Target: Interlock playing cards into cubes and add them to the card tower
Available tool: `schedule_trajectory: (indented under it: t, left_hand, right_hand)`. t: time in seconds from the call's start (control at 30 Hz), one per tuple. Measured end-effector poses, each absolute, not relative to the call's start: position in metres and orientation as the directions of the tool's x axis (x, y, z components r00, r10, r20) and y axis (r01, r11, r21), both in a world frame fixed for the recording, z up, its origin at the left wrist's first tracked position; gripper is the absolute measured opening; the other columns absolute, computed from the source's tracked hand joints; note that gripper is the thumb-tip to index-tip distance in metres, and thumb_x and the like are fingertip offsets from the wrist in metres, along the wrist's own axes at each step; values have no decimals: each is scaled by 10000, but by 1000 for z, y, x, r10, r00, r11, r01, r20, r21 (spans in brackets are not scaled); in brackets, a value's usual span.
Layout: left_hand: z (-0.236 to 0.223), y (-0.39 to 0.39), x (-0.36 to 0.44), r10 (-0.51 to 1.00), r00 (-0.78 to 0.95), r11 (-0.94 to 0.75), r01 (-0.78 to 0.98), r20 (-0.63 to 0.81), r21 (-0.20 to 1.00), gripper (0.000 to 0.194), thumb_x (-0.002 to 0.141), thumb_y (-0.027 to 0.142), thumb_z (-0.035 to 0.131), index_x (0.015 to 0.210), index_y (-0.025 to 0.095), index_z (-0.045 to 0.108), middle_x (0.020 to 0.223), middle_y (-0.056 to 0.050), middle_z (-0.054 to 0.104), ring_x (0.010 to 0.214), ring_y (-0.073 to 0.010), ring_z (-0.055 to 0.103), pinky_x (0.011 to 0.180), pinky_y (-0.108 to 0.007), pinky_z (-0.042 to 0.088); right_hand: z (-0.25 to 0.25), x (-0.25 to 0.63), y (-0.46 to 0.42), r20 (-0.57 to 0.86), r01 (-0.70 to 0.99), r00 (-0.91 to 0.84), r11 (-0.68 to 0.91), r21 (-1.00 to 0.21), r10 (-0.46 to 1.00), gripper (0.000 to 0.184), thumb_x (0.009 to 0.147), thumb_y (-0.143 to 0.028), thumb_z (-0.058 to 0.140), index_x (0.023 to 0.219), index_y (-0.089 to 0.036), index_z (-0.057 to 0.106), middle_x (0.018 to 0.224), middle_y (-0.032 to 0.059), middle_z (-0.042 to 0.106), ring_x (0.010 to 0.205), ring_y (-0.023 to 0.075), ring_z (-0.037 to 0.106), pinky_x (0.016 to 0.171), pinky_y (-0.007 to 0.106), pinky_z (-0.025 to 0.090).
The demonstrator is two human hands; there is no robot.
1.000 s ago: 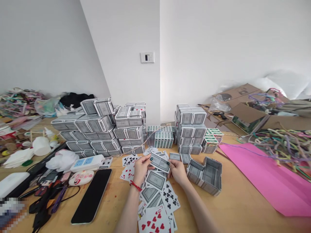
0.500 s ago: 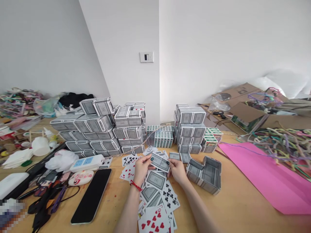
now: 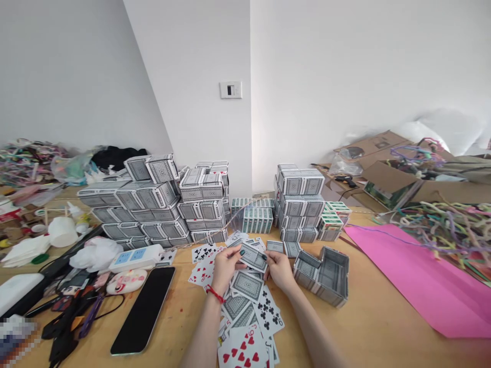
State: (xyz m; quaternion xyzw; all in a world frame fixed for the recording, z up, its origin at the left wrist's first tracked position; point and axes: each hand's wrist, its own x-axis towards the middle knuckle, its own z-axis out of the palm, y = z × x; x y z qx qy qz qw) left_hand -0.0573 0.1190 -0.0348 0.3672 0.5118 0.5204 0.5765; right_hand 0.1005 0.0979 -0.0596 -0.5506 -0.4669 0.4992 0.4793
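Between both hands a playing card (image 3: 253, 256) is held back side up, its grey pattern showing. My left hand (image 3: 226, 267) pinches the card's left end, thumb on top. At the right end my right hand (image 3: 279, 267) grips it with thumb and fingers. Whether it is one card or a few together I cannot tell. Loose playing cards (image 3: 247, 286) lie spread beneath and in front of the hands, some face up, such as a heart card (image 3: 244, 350) and a club card (image 3: 268, 312). Right of my right hand stands an open box folded from cards (image 3: 326, 278).
Stacked card blocks (image 3: 138, 204) stand at the back left, with another stack (image 3: 301, 202) at the back right. Green-striped card packs (image 3: 258, 220) sit between. A phone (image 3: 143, 312), a power strip (image 3: 136, 257), glue guns (image 3: 71, 322) and pink paper (image 3: 422, 281) flank the work area.
The left fingers have shifted slightly right along the card. The right hand and the surrounding things look almost unchanged, apart from a slight shift of the view.
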Motion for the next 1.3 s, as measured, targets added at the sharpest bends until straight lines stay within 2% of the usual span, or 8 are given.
schedule_trajectory:
  t: [0.43,0.63,0.8,0.87,0.93,1.07,1.17,1.3]
  left_hand:
    - [-36,119,-56,980,-81,160,-229,-183,960,252,670,38,633,899,131,684,962,-79,659,549,-91,601,473,-256,562]
    - [-36,120,-58,979,-56,176,-266,-197,948,247,655,63,649,893,120,682,830,-62,653,528,-90,582,474,-259,556]
    - [-37,121,-63,985,-120,68,-405,-126,912,337,652,103,650,985,156,638,767,-19,616,598,-89,573,544,-257,559]
    - [-36,122,-66,984,-143,26,-459,-102,888,364,652,119,646,1010,173,617,820,-25,619,661,-99,583,587,-255,556]
    - [-36,124,-68,985,-148,6,-478,-87,878,316,640,133,649,955,157,630,857,-38,620,695,-107,584,618,-258,551]
    - [-37,126,-69,982,-175,-11,-442,-74,897,213,603,150,663,813,122,645,807,-35,608,680,-114,573,628,-269,546]
    - [-38,126,-68,979,-194,-20,-414,-67,910,217,600,166,660,812,121,644,810,-35,606,684,-117,573,641,-278,543]
    - [-38,127,-68,981,-186,-18,-398,-62,917,231,608,173,652,833,125,644,839,-40,610,697,-119,579,653,-277,538]
  right_hand:
    - [-61,101,98,-101,15,57,-102,-995,993,316,742,-276,436,941,-94,600,305,-53,479,285,154,491,317,227,334]
    - [-54,99,94,-47,-35,65,-45,-998,997,381,715,-408,507,945,-116,594,383,-44,517,284,151,486,294,234,325]
    - [-47,97,93,-4,-97,165,12,-995,986,504,722,-535,486,1027,-140,553,511,-28,542,314,124,478,320,234,351]
    - [-49,97,93,75,-5,246,79,-997,966,467,740,-521,469,998,-146,576,611,9,578,382,121,500,374,246,396]
    - [-52,98,93,229,196,286,177,-965,931,379,757,-456,473,936,-155,617,721,52,605,508,146,544,477,274,448]
    - [-51,94,88,468,565,142,316,-762,872,255,773,-321,495,940,-188,635,911,93,607,845,224,549,741,348,450]
    - [-45,88,81,485,699,-3,348,-624,875,331,757,-308,542,1070,-206,581,1049,87,591,965,256,487,830,386,399]
    - [-41,78,74,425,783,-123,351,-513,897,462,742,-332,576,1187,-236,497,1192,62,546,943,265,474,830,407,366]
